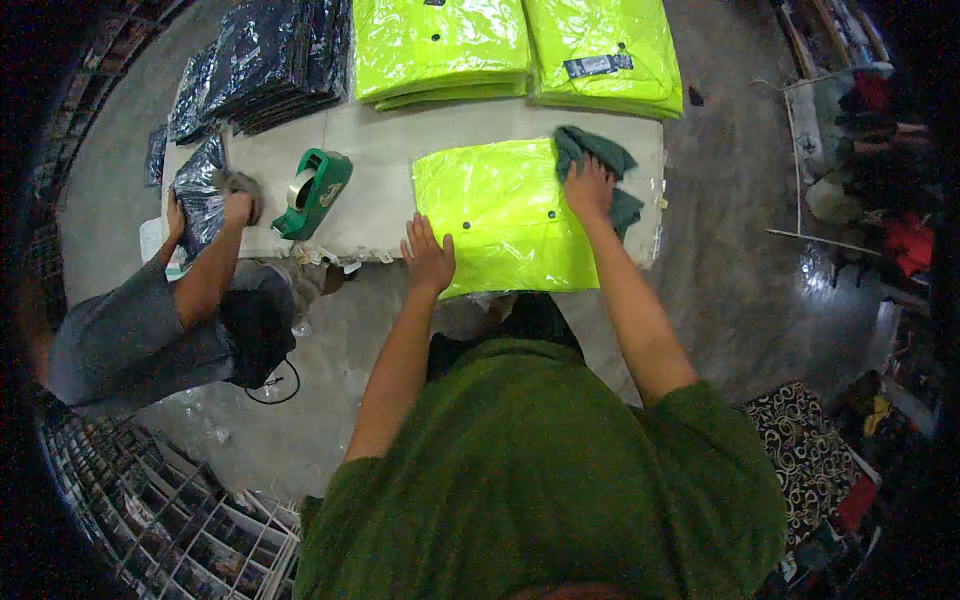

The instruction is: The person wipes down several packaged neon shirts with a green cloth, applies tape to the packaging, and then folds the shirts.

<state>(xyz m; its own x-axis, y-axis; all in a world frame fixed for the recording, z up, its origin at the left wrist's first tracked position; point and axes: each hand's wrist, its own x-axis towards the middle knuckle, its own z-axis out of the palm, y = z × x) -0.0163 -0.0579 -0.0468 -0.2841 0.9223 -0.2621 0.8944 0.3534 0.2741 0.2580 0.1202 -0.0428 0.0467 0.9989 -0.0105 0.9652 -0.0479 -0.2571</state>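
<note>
A folded neon-yellow garment [502,187] in a clear plastic bag lies on the table in front of me, its lower edge reaching over the table's front edge. Two dark snap buttons show through the film. My left hand [430,253] rests flat at the package's left edge, fingers apart, holding nothing. At the upper right corner, my right hand [589,187] presses on a bunched dark green cloth [592,146]. Part of that cloth is hidden under the hand and wrist.
A green tape dispenser [313,193] stands to the left. Stacks of bagged yellow garments [442,52] and dark bagged garments [262,60] line the table's [367,187] far side. At left, a co-worker's hand [238,206] holds a grey cloth on a dark package [201,195]. Wire racks [187,517] stand lower left.
</note>
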